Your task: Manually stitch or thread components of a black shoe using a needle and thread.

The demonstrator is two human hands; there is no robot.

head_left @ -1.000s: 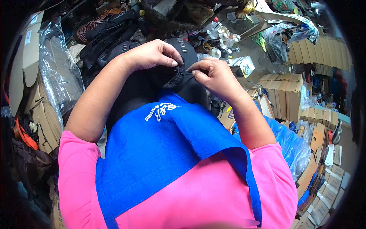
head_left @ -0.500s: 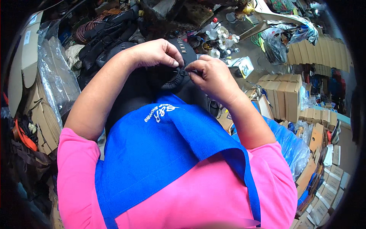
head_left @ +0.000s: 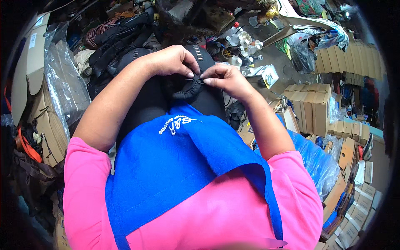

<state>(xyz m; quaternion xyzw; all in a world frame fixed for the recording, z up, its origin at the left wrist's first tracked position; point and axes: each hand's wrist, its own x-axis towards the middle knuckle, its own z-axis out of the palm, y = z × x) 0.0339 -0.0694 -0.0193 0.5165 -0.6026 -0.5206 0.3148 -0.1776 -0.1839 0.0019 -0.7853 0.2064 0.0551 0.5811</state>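
Observation:
A black padded piece [head_left: 186, 94] with a curved, gathered edge lies on my lap, over my dark trousers. My left hand [head_left: 177, 61] pinches at the top of its edge, thumb and fingertips close together. From the other side my right hand [head_left: 227, 80] closes thumb and forefinger on a thin, pale, needle-like sliver [head_left: 199, 79]. The fingertips of both hands are only a little apart, with the sliver showing between them. Any thread there is too fine to make out.
Several bottles [head_left: 241, 43] stand on the floor ahead. Cardboard boxes [head_left: 308, 106] are stacked at the right, near blue plastic wrapping [head_left: 312, 154]. At the left are tall cardboard sheets [head_left: 35, 62] and clear plastic [head_left: 62, 71]. Black bags [head_left: 112, 54] lie heaped at the far left.
My right hand has turned and its fingers have straightened somewhat. The pale sliver now shows between my fingertips. My left hand keeps its pinch, shifted only slightly.

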